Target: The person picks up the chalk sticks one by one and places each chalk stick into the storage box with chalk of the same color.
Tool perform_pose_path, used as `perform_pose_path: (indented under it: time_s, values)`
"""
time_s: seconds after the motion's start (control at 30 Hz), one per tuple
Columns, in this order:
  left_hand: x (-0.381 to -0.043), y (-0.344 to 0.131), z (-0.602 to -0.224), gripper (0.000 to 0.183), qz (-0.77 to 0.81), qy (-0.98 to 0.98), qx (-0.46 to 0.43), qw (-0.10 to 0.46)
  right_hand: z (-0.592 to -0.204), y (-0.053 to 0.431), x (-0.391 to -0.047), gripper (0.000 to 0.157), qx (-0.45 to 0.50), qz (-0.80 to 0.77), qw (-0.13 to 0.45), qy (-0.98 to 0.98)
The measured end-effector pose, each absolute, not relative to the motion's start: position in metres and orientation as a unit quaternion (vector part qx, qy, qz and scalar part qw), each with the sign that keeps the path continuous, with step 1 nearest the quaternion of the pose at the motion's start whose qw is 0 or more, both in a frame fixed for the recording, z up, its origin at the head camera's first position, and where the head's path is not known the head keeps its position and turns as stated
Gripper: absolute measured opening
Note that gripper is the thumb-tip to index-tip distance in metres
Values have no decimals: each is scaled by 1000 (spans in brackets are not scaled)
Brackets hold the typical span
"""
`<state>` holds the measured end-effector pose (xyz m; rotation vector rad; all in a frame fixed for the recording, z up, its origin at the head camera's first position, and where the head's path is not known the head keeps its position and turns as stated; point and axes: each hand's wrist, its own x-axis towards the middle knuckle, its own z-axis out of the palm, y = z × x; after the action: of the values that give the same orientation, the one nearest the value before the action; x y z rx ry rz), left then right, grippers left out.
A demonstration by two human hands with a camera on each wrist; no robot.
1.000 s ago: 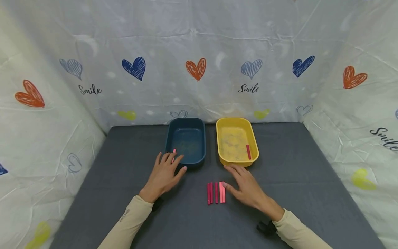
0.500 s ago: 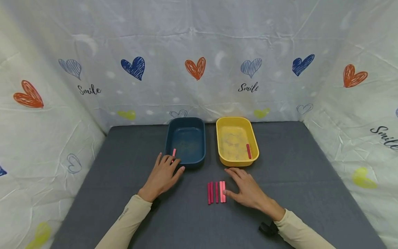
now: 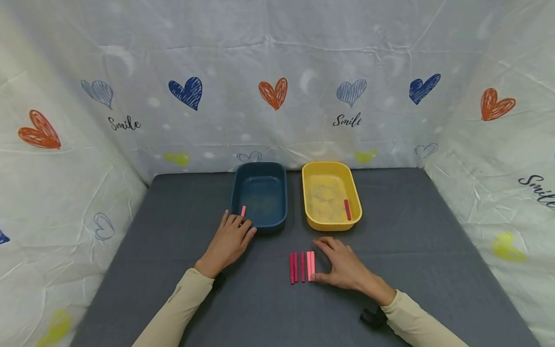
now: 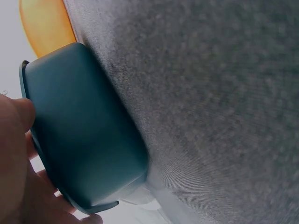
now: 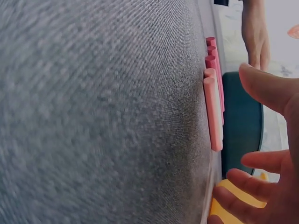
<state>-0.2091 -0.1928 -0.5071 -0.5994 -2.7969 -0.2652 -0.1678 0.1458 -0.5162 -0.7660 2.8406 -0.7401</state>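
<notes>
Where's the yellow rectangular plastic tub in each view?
Head: yellow rectangular plastic tub, right of centre.
Left wrist: yellow tub at upper left, cut by the top edge.
Right wrist: yellow tub at bottom right, partly behind the right hand.
Shared landmark: dark blue rectangular plastic tub.

Head view: L hand (image 3: 227, 245) covers near L corner of blue tray (image 3: 265, 198) + lower end of pink stick (image 3: 243, 210) inside. Sleeves (image 3: 184, 303) cut off at btm. edge; sleeve print (image 3: 175, 293) too small to read. L wrist view: yellow tray (image 4: 46, 25) cropped at top; grey cloth (image 4: 252, 112) blurred at R. R wrist view: R hand (image 3: 344, 265) cropped at R edge.
</notes>
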Motion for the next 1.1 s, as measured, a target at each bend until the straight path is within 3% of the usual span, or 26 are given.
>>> perform_pose_path:
  time_s: [0.3,1.1]
  values:
    - [-211,-194,-510,27,-83,-963,-214,143,-520,147,-172,92,-256,-269,82,925]
    - [-212,-196,-512,25,-82,-964,-215,138,-526,144,-171,81,-261,-242,62,932]
